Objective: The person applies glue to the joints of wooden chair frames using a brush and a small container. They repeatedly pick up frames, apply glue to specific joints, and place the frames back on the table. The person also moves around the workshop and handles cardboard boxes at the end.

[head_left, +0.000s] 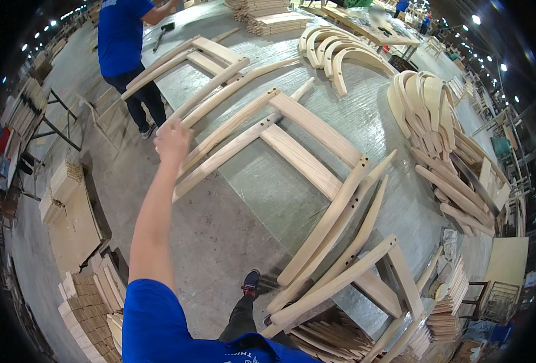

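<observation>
My left hand is stretched out past the table's left edge, its fingers curled round the free end of a pale wooden chair leg. That leg belongs to a chair frame farther off, joined by flat crosspieces. Close by on the right lies a second chair frame, with curved legs and two wide rails; dark holes dot its joints. Another frame rests nearer me, at the lower right. My right hand is out of view.
Bent wooden pieces and curved backs are piled along the table's right side. At the far left stands a person in a blue shirt, near a hammer. Wood stacks sit on the floor at lower left.
</observation>
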{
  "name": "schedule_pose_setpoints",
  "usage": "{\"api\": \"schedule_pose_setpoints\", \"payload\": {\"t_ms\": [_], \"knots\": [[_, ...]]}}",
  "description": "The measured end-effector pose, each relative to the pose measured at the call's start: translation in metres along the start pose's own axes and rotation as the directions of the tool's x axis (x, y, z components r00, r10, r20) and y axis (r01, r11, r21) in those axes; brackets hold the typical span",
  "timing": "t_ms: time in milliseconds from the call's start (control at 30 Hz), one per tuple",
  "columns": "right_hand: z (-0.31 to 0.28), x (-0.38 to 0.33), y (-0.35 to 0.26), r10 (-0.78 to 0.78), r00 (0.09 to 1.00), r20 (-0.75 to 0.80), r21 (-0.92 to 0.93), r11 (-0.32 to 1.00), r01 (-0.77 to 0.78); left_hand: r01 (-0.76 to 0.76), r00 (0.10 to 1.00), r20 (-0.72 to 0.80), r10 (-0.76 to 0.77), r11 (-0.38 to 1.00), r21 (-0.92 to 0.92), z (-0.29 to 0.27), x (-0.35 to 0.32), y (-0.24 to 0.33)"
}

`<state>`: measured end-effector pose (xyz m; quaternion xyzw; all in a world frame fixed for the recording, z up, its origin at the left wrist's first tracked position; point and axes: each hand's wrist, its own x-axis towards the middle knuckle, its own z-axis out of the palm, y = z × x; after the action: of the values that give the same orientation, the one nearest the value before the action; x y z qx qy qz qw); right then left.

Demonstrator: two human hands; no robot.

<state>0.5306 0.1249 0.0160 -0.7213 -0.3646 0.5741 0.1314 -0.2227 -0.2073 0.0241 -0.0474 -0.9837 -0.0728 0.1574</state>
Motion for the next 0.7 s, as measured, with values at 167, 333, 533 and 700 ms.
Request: {"api": "schedule_pose_setpoints", "payload": {"t_ms": [167,333,533,700], "knots": [[-0.016,0.001,0.009,-0.021,1.000,0.022,0.043,0.999,0.020,-0.392,0.919,0.070,0.387,0.917,0.074,-0.006,-0.089,0.026],[-0.044,-0.003,0.021,-0.112,0.990,0.087,0.106,0.989,0.103,-0.349,0.928,0.199,0.314,0.921,0.175,-0.015,-0.088,0.020],[-0.050,-0.013,0.007,-0.097,0.994,0.046,-0.039,0.994,0.098,-0.290,0.936,0.256,0.243,0.943,0.165,-0.007,-0.053,0.004],[-0.039,-0.024,-0.007,-0.238,0.970,0.058,0.004,0.971,0.238,-0.257,0.957,0.207,0.201,0.921,0.293,-0.008,-0.044,-0.006]]}}
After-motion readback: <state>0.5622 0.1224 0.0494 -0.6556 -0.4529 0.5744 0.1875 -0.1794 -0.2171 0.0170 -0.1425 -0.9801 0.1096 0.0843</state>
